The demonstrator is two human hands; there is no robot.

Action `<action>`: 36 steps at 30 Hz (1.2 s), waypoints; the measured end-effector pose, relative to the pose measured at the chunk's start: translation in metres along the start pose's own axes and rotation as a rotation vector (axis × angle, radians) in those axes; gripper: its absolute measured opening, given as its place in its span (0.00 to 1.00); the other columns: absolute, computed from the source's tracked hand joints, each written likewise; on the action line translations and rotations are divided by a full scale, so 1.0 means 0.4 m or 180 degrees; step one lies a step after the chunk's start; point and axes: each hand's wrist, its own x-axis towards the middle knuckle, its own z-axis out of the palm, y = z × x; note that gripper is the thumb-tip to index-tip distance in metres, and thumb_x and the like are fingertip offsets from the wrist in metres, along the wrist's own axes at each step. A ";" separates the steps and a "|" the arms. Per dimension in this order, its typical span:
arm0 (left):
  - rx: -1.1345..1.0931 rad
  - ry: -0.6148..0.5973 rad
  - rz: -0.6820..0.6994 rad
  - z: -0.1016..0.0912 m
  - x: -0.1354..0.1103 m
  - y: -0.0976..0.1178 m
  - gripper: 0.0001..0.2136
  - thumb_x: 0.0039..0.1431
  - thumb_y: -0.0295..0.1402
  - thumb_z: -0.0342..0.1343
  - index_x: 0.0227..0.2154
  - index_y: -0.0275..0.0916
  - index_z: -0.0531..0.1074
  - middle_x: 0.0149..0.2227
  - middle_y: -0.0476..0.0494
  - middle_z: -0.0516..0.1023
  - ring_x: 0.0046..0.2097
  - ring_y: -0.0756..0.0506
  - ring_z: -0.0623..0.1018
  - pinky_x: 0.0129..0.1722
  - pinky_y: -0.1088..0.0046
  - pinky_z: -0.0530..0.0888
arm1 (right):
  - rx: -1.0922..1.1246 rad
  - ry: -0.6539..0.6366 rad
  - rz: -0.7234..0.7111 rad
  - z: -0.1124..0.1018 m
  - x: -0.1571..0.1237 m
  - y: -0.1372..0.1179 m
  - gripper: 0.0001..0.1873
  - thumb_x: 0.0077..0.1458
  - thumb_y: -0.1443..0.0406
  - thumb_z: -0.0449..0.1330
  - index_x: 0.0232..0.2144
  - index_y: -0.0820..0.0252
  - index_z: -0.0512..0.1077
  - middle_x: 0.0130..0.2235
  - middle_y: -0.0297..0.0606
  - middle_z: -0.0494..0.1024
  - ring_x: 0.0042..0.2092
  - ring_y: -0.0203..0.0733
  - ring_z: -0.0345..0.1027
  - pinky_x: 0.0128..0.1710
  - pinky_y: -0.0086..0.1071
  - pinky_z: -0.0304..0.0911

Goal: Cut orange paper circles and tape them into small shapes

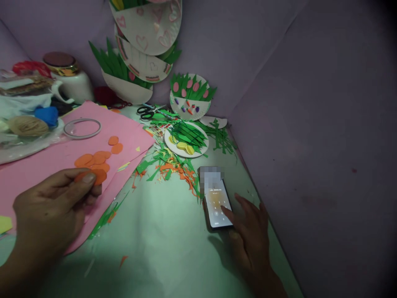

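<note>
I see ovals (99,157) cut but loose beyond my left hand (52,203), pinching orange paper (100,177); my open right hand (250,227) touches the phone (214,203).

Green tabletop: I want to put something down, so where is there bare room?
Widest: the green tabletop between the pink sheet and the phone, bar a few stray scraps. A smaller patch lies between the phone's far end and the right wall. Crowded: paper scraps around the white plate.
</note>
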 end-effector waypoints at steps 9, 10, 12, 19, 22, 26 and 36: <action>-0.0018 -0.0019 -0.0126 0.001 -0.003 0.012 0.07 0.34 0.32 0.64 0.20 0.37 0.74 0.18 0.52 0.73 0.19 0.56 0.71 0.15 0.86 0.69 | -0.0272 -0.0215 0.0223 0.009 0.022 -0.004 0.15 0.57 0.67 0.47 0.45 0.57 0.67 0.57 0.47 0.59 0.55 0.56 0.54 0.53 0.62 0.42; -0.0004 -0.0011 -0.0137 0.002 -0.004 0.015 0.07 0.33 0.32 0.64 0.20 0.37 0.74 0.18 0.52 0.73 0.19 0.56 0.70 0.15 0.87 0.69 | -0.0247 -0.0207 0.0252 0.008 0.020 -0.006 0.15 0.57 0.66 0.47 0.46 0.57 0.67 0.57 0.47 0.59 0.55 0.56 0.54 0.54 0.62 0.42; 0.0016 0.0020 -0.0135 0.002 -0.005 0.018 0.07 0.32 0.31 0.64 0.20 0.37 0.74 0.18 0.53 0.72 0.18 0.57 0.70 0.15 0.88 0.69 | -0.0196 -0.0158 0.0433 0.004 0.017 -0.018 0.17 0.56 0.63 0.49 0.48 0.59 0.64 0.56 0.50 0.60 0.55 0.56 0.54 0.54 0.61 0.43; -0.0009 -0.0106 -0.0092 -0.016 0.001 -0.004 0.09 0.34 0.32 0.64 0.23 0.39 0.73 0.18 0.52 0.73 0.20 0.54 0.71 0.16 0.86 0.69 | -0.0203 -0.0570 0.2033 0.007 0.013 -0.103 0.44 0.43 0.50 0.60 0.55 0.74 0.54 0.50 0.61 0.66 0.51 0.62 0.59 0.48 0.53 0.59; 0.0006 -0.0190 -0.0035 -0.022 0.002 -0.012 0.09 0.35 0.32 0.63 0.24 0.39 0.74 0.19 0.52 0.73 0.20 0.55 0.71 0.17 0.86 0.69 | -0.0245 -0.0721 0.2396 0.013 0.025 -0.126 0.45 0.42 0.52 0.61 0.55 0.76 0.54 0.50 0.62 0.66 0.51 0.63 0.60 0.48 0.52 0.59; 0.0009 -0.0181 0.0012 -0.022 -0.001 -0.014 0.10 0.32 0.31 0.63 0.24 0.39 0.74 0.19 0.52 0.74 0.20 0.54 0.71 0.16 0.87 0.69 | -0.0242 -0.0725 0.2607 0.015 0.038 -0.136 0.46 0.43 0.53 0.60 0.56 0.78 0.52 0.50 0.64 0.66 0.51 0.64 0.60 0.47 0.51 0.59; -0.0004 -0.0196 -0.0163 -0.025 0.005 -0.036 0.11 0.33 0.29 0.65 0.25 0.38 0.75 0.20 0.53 0.74 0.21 0.54 0.73 0.19 0.88 0.71 | -0.0222 -0.0251 0.2353 0.042 0.059 -0.062 0.49 0.41 0.50 0.61 0.57 0.77 0.52 0.46 0.65 0.69 0.46 0.68 0.63 0.41 0.55 0.60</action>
